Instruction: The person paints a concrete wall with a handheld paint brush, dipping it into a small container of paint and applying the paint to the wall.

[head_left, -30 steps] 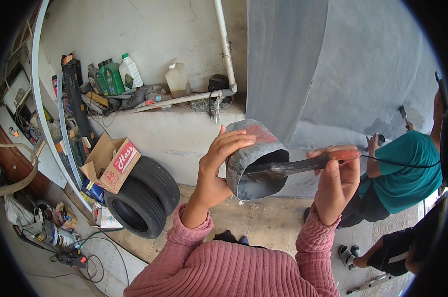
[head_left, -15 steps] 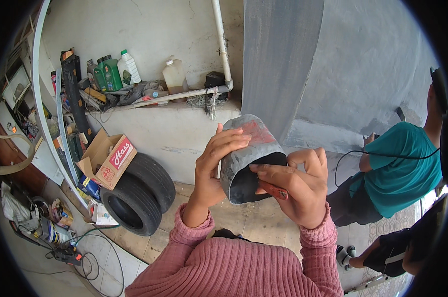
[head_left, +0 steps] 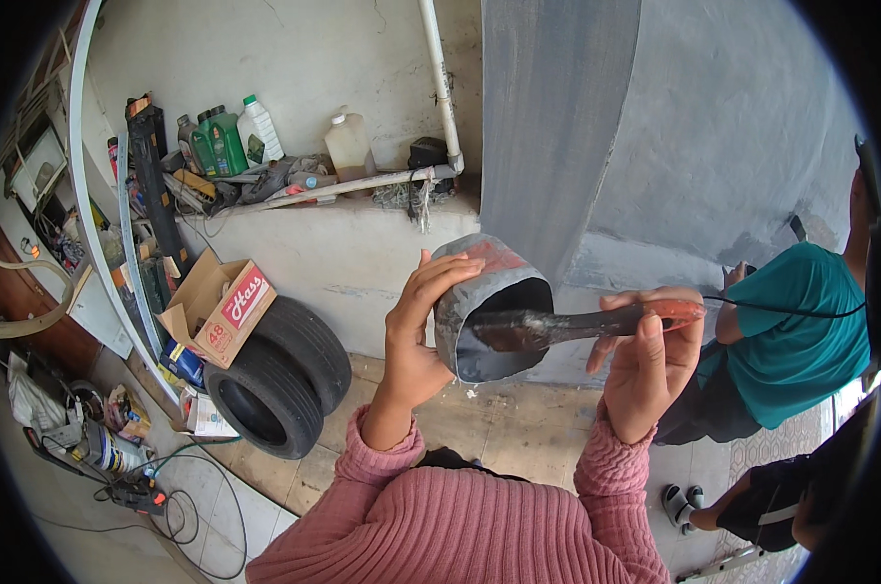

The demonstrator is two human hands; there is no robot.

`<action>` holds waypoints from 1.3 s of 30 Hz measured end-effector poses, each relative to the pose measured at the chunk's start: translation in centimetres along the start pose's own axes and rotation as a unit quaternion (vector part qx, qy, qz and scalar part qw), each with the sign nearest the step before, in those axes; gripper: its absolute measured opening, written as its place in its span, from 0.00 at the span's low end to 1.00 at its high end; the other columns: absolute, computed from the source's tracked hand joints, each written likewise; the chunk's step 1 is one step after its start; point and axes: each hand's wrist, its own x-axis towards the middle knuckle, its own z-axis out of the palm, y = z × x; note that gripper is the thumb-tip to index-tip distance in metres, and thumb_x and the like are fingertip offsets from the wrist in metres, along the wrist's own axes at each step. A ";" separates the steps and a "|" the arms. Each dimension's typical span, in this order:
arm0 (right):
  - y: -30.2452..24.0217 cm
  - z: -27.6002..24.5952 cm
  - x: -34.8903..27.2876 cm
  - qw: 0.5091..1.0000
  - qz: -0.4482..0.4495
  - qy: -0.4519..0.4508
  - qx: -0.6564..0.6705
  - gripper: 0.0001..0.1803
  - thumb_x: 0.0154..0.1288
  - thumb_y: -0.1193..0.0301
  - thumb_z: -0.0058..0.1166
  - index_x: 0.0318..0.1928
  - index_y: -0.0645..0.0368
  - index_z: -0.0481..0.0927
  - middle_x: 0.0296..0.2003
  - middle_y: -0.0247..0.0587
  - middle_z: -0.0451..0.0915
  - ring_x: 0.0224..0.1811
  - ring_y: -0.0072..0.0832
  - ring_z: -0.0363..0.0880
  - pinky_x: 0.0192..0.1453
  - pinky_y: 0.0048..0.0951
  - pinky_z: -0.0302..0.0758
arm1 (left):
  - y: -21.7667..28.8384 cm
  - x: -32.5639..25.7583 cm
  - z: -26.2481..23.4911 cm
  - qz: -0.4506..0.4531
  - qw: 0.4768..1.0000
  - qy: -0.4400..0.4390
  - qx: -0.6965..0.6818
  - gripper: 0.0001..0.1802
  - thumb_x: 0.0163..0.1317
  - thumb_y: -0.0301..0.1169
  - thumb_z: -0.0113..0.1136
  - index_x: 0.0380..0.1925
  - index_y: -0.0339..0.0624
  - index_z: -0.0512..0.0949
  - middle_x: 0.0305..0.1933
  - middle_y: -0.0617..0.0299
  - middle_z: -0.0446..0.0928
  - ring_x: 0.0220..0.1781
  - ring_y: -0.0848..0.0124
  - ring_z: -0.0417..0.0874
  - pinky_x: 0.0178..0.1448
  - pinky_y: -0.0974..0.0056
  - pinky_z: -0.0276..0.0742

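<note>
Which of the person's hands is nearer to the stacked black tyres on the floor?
Left. The left hand, gripping the grey tube, is just right of the tyres; the right hand, holding the brush, is farther right, beyond the tube.

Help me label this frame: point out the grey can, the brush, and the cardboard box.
grey can point(head_left: 479, 282), head view, on its outer side wall near the rim.
brush point(head_left: 596, 323), head view, on the shaft between bristles and red handle.
cardboard box point(head_left: 228, 310), head view, on its printed front face.
</note>
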 end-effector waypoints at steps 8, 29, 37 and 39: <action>0.4 -0.7 -0.4 0.961 -0.137 -0.124 -0.205 0.09 0.53 0.81 0.50 0.37 0.66 0.69 0.31 0.53 0.78 0.28 0.32 0.79 0.25 0.24 0.75 | -0.2 -0.7 1.5 0.028 0.999 0.015 0.019 0.30 0.35 0.30 0.70 0.44 0.41 0.72 0.47 0.60 0.74 0.55 0.61 0.71 0.66 0.48 0.47; 6.1 -3.8 0.9 0.967 0.175 0.138 0.127 0.07 0.64 0.70 0.40 0.40 0.59 0.63 0.29 0.49 0.73 0.12 0.20 0.70 0.13 0.20 0.70 | -2.0 -1.4 1.7 -0.068 0.994 -0.004 0.084 0.33 0.33 0.26 0.68 0.46 0.42 0.71 0.49 0.60 0.73 0.55 0.60 0.70 0.66 0.47 0.46; 8.9 -4.9 2.0 0.922 0.200 0.250 0.217 0.11 0.67 0.65 0.38 0.43 0.58 0.66 0.32 0.43 0.73 0.18 0.19 0.70 0.21 0.16 0.67 | -5.9 -2.2 1.8 -0.183 0.982 0.017 0.039 0.32 0.35 0.24 0.68 0.47 0.40 0.71 0.49 0.56 0.73 0.53 0.60 0.72 0.65 0.49 0.49; 8.7 -5.1 3.9 0.929 0.153 0.237 0.240 0.11 0.68 0.65 0.36 0.43 0.59 0.65 0.33 0.43 0.73 0.21 0.21 0.72 0.23 0.18 0.71 | -6.0 -2.1 0.9 -0.206 0.977 0.032 0.047 0.32 0.34 0.25 0.68 0.46 0.40 0.71 0.48 0.56 0.74 0.52 0.60 0.73 0.65 0.49 0.50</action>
